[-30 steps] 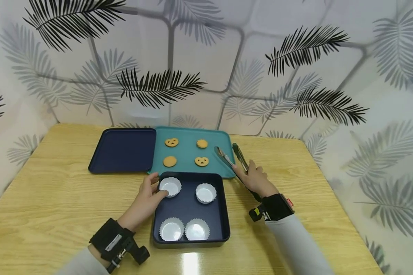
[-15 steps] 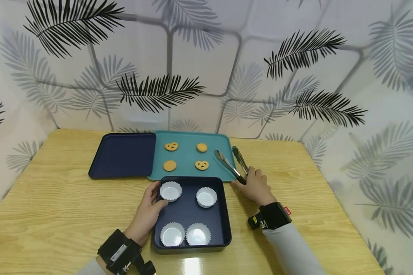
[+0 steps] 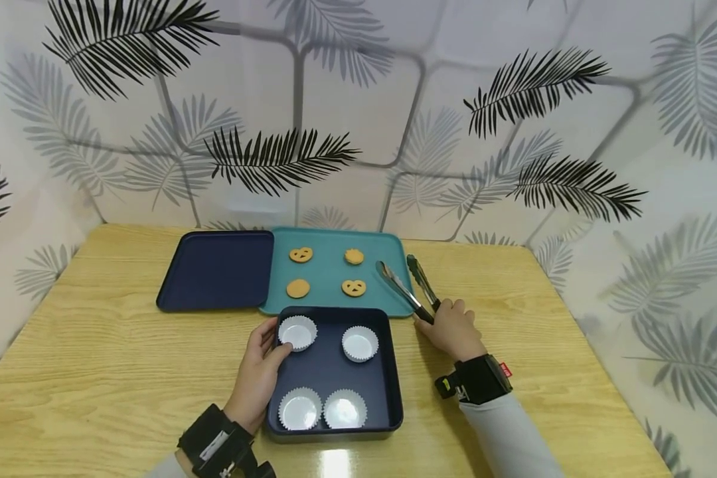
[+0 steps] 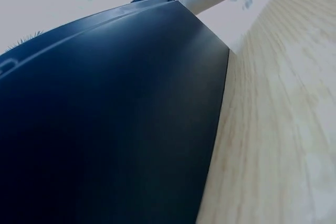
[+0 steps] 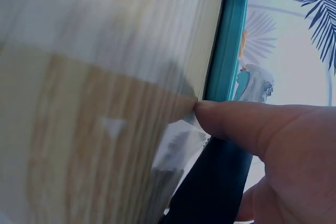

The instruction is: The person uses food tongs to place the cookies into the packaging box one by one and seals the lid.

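A dark square baking pan (image 3: 334,372) sits on the table with several white fluted paper cups (image 3: 360,344) inside. My left hand (image 3: 258,378) grips its left wall, thumb over the rim beside the back-left cup (image 3: 297,332). The pan's dark outer side (image 4: 115,108) fills much of the left wrist view. My right hand (image 3: 454,332) holds metal tongs (image 3: 401,287) by their black handles, the two arms spread apart. In the right wrist view, the thumb (image 5: 236,121) lies along a black handle (image 5: 215,182); most of the other fingers are hidden.
Behind the pan is a teal tray (image 3: 322,302) with several cookies, among them a pretzel-shaped one (image 3: 354,288) and a round one (image 3: 298,288). One tong arm reaches over its right side. A dark blue tray (image 3: 215,272) lies on the left. A patterned wall backs the table.
My right hand has slid slightly toward me along the tongs, from the metal part onto the black handles. The tongs, the trays and the pan stay in place, with my left hand on the pan.
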Tool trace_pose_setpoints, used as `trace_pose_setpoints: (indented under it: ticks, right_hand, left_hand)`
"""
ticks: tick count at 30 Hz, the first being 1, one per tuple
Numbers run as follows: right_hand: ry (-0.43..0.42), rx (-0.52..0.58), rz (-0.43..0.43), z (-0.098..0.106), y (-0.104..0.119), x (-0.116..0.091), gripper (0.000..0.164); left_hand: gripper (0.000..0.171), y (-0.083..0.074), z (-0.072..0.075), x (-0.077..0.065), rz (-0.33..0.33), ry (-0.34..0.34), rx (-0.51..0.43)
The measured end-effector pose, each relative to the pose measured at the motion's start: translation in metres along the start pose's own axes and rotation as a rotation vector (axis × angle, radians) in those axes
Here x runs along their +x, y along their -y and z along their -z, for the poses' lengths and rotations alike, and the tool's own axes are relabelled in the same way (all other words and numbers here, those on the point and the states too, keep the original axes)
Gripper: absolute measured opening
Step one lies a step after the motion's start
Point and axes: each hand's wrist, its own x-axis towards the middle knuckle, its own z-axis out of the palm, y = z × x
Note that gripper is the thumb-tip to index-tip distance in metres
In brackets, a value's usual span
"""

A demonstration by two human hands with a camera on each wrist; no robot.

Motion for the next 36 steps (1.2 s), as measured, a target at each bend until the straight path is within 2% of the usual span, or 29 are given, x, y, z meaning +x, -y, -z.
trace_pose_setpoints:
  ticks: [5, 7, 12, 16, 19, 24, 28, 33, 36]
  right_hand:
    - [0.023, -0.051, 0.053, 0.006, -0.002, 0.002, 0.073]
    - [0.042, -0.03, 0.051, 0.011, -0.003, 0.002, 0.074]
    - [0.073, 0.176, 0.002, 0.025, -0.002, -0.001, 0.077]
    - [0.039, 0.269, 0.036, 0.033, 0.006, -0.002, 0.085]
    - [-0.023, 0.263, 0.085, 0.034, 0.015, -0.001, 0.087]
    - [-0.094, 0.287, 0.151, 0.028, 0.029, 0.004, 0.08]
    - [-0.056, 0.302, 0.179, 0.026, 0.035, 0.009, 0.072]
    - [0.011, 0.251, 0.206, 0.027, 0.038, 0.014, 0.068]
    - [0.023, 0.208, 0.207, 0.029, 0.039, 0.017, 0.068]
  left_hand:
    - [0.057, 0.0, 0.0, 0.001, -0.002, -0.003, 0.006]
    - [0.057, 0.001, 0.0, 0.0, -0.002, -0.006, 0.008]
    - [0.055, 0.002, 0.0, 0.0, -0.011, -0.012, 0.006]
    - [0.055, 0.003, 0.001, 0.001, -0.023, -0.004, -0.005]
    - [0.055, 0.003, 0.001, 0.001, -0.024, 0.002, -0.015]
    - [0.055, 0.003, 0.002, 0.001, -0.017, -0.006, -0.02]
    - [0.055, 0.002, 0.002, 0.0, -0.015, -0.012, -0.009]
    - [0.055, 0.002, 0.002, 0.0, -0.02, -0.011, -0.011]
    - [0.055, 0.004, 0.001, 0.001, -0.018, -0.008, -0.017]
